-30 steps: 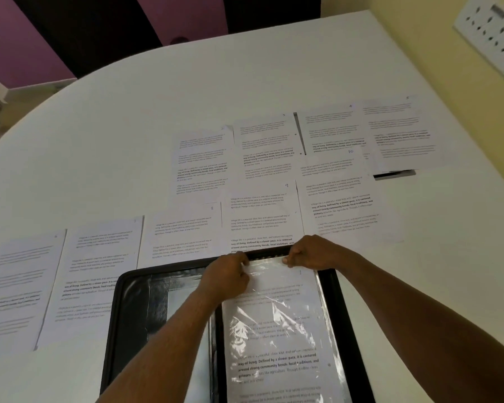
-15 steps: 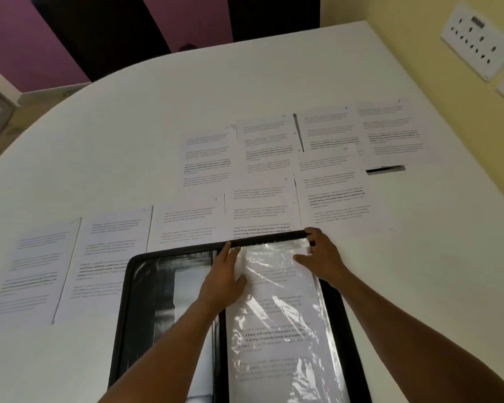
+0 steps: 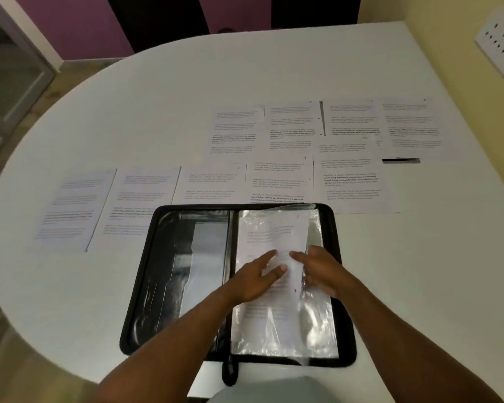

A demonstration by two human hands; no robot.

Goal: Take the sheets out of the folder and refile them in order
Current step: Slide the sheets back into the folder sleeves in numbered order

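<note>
Your folder (image 3: 140, 301) lies open flat on the white table (image 3: 128, 112), right at the near edge, spine running away from you, so its long axis w/ both covers spread goes left-right. The right half holds a clear plastic sleeve (image 3: 317, 321), long axis pointing away from you, w/ a printed sheet (image 3: 274, 231) inside; the sheet sits a bit skewed, top edge near the sleeve's far end. The left half shows shiny dark pockets.

Your left hand (image 3: 253, 279) comes in from lower left, palm down on the sleeve, fingers fairly straight and pointing right and away, thumb tip pressed on the plastic. The grip is loose and flat there, not curled round anything. Your right hand (image 3: 322, 269) comes in from lower right, palm down, fingers stretched toward the left ones, tips nearly meeting over the sheet's middle. Also flat, pressing, not clasping.

Loose sheets on the table beyond the folder: approx. 9, in 2 rows. The near row (image 3: 146, 199) has 5, side by side, partly tucked under the folder's far edge; the far row (image 3: 352, 120) has 4, overlapping slightly. All lie w/ long axes pointing away from you. Overlaps make the count unsure.

A wall socket plate (image 3: 499, 43) sits at the upper right.
</note>
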